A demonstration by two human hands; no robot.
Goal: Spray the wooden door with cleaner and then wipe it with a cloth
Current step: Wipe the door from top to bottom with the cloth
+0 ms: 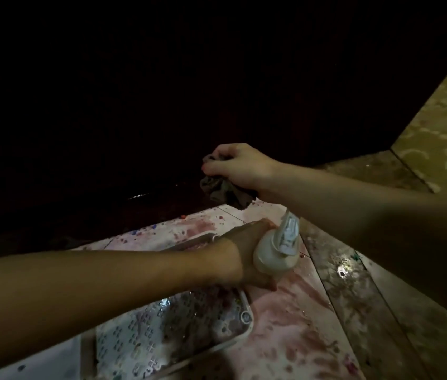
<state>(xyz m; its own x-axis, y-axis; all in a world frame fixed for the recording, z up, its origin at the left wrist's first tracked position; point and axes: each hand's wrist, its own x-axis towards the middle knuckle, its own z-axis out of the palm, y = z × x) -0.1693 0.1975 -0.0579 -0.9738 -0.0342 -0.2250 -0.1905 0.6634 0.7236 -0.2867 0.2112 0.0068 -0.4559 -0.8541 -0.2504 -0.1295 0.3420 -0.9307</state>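
The wooden door (140, 111) fills the upper part of the view, very dark, with a faint wet streak low down. My right hand (240, 167) grips a crumpled grey cloth (223, 192) close to the door's lower part. Below it, my left hand (247, 259) holds a white spray bottle (274, 256), whose nozzle points up toward my right wrist. The left hand's fingers are hidden behind the bottle.
A stained pinkish floor (293, 333) lies beneath the hands. A patterned mat or tray (167, 330) sits at the lower left. A patterned yellowish wall (441, 127) stands to the right, and dirty floor tiles (367, 297) run along it.
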